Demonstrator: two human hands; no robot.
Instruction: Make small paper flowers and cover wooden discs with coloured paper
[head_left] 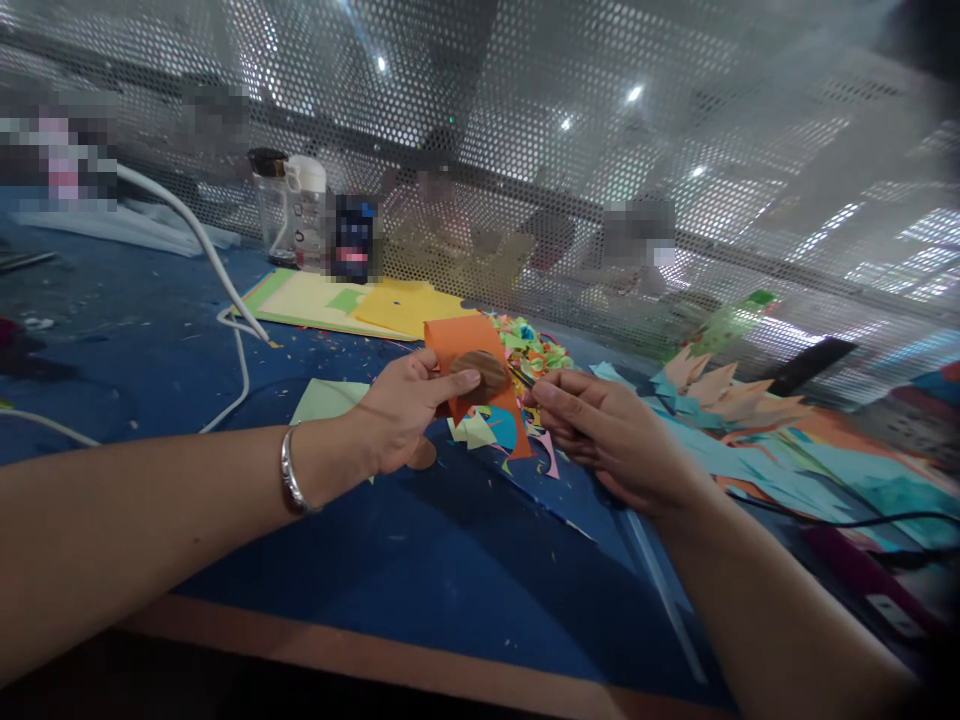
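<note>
Your left hand (401,405) pinches an orange paper piece (454,338) and a brown, striped, round disc (491,372) above the blue worktop (420,585). Your right hand (619,435), fingers curled closed, grips a slim dark tool (522,377) at the paper's edge.

On my left wrist I wear a silver bracelet (292,472), a narrow, shiny metal band that curves round just behind my left hand (397,405). Its outer face catches the light in bright patches and looks patterned, though the detail is too small to read. My left forearm (165,530) is bare, with one small dark spot on it. My right hand (607,430) and right forearm (780,590) are bare too, slim at the wrist and broader toward the elbow.
</note>
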